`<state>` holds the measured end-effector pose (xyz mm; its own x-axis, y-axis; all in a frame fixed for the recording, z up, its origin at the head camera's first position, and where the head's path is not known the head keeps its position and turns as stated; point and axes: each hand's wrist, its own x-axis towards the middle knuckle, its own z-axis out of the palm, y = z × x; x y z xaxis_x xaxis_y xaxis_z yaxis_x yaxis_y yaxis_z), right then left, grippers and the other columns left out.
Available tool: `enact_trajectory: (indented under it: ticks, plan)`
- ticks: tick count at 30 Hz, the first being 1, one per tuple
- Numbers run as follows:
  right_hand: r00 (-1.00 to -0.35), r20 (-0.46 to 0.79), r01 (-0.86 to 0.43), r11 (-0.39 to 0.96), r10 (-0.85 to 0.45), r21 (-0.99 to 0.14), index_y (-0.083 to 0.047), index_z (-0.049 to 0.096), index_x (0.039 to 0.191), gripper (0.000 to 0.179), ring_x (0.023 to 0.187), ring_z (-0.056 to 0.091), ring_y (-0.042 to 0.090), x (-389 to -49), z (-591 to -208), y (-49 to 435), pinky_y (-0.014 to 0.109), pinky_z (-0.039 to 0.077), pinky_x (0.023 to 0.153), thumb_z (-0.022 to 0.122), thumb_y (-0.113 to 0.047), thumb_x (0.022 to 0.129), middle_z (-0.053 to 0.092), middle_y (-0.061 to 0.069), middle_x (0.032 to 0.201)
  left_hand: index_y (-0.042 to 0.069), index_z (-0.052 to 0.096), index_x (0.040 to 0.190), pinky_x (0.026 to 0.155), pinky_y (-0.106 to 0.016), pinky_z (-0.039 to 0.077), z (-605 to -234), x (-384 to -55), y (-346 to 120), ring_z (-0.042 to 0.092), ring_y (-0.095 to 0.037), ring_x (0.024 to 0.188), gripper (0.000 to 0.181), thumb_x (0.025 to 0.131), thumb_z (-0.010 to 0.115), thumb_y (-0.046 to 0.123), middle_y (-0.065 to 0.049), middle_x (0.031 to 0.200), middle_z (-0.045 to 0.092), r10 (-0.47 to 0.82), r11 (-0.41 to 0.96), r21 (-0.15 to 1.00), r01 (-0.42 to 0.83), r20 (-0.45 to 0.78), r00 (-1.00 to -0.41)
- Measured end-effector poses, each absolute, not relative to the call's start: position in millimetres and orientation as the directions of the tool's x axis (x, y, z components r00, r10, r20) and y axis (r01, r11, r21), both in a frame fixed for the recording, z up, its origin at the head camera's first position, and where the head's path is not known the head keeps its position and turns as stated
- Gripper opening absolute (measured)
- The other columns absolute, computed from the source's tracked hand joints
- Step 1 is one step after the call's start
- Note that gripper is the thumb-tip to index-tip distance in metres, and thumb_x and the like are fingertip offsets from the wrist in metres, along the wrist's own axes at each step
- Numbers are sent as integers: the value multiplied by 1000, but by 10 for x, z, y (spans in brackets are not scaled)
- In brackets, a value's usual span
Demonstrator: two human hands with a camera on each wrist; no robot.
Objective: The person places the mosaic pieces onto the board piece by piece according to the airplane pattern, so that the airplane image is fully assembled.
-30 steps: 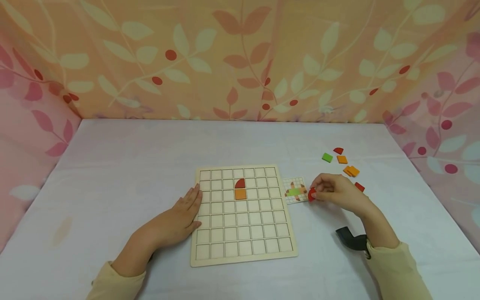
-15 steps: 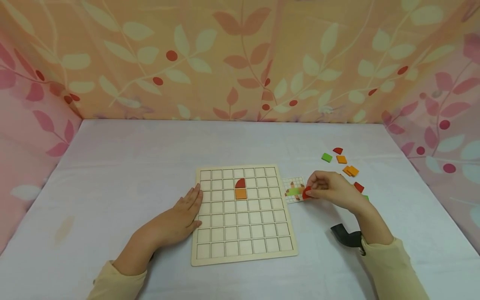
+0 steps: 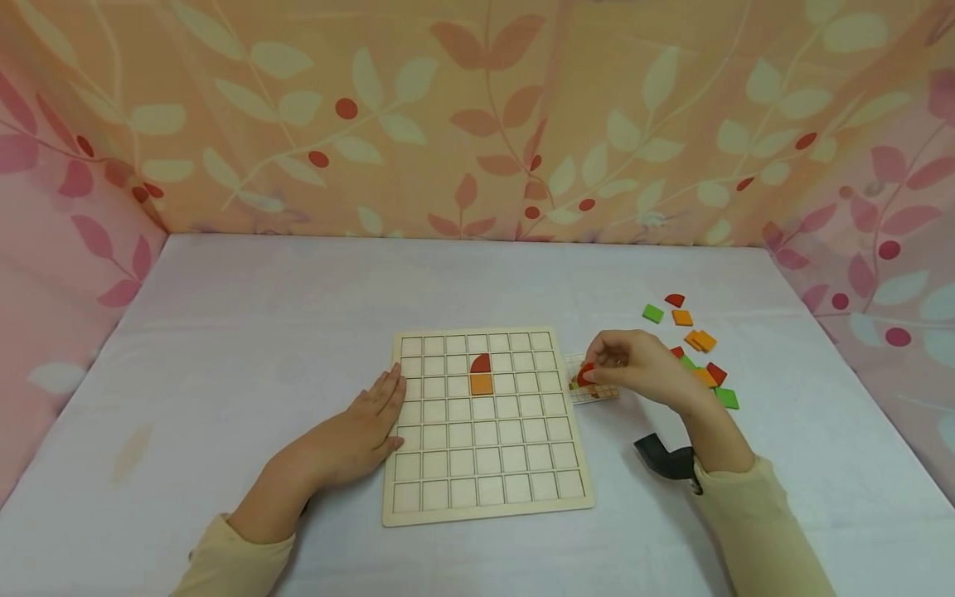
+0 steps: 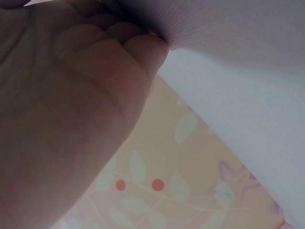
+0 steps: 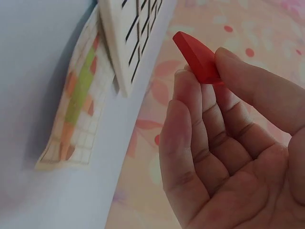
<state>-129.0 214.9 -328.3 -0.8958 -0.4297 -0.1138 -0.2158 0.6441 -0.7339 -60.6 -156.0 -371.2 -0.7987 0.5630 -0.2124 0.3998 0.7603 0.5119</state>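
My right hand pinches a red quarter-circle tile between thumb and fingertips, held above the pattern card. The card lies by the right edge of the wooden grid board and is partly covered by the hand in the head view. On the board, a red quarter-circle tile sits in a cell directly above an orange square tile. My left hand lies with straight fingers against the board's left edge. Its palm side fills much of the left wrist view.
Loose tiles lie at the right: a green square, a red quarter-circle, an orange square, and a mixed cluster near the right forearm. A black curved piece is attached at the right wrist. Patterned cloth stands behind the table.
My right hand has moved left with the red quarter-circle tile, from beside the card to over it. More of the loose tiles now show behind it. The left hand stays in place.
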Motion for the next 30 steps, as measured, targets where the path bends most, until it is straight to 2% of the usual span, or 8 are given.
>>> enact_trajectory:
  ticks: [12,20,30]
  plan:
    - [-896,-102,-197,593,-432,-781,-3,64,87,8,74,59,23,-1357,-3227,1936,27,52,64,71,-5,83,63,7,81,-12,11,145,111,-55,14,-3690,-609,-1551,1,-39,141,68,98,50,16,-25,154,-4,561,765,510,393,-228,-796]
    - [-895,-110,-174,565,-433,-807,-2,64,87,10,75,63,27,-1364,-3221,1790,34,54,68,72,-5,82,64,7,80,-12,11,145,111,-54,14,-3709,-596,-1561,2,-38,142,67,98,49,16,-25,154,-4,559,766,506,398,-216,-801]
    - [-870,-107,-197,537,-482,-820,-1,65,88,10,76,64,29,-1377,-3235,1522,28,51,66,72,-3,81,64,7,81,-12,10,146,111,-53,14,-3710,-597,-1565,1,-37,142,68,98,49,17,-24,155,-4,556,770,499,398,-219,-801]
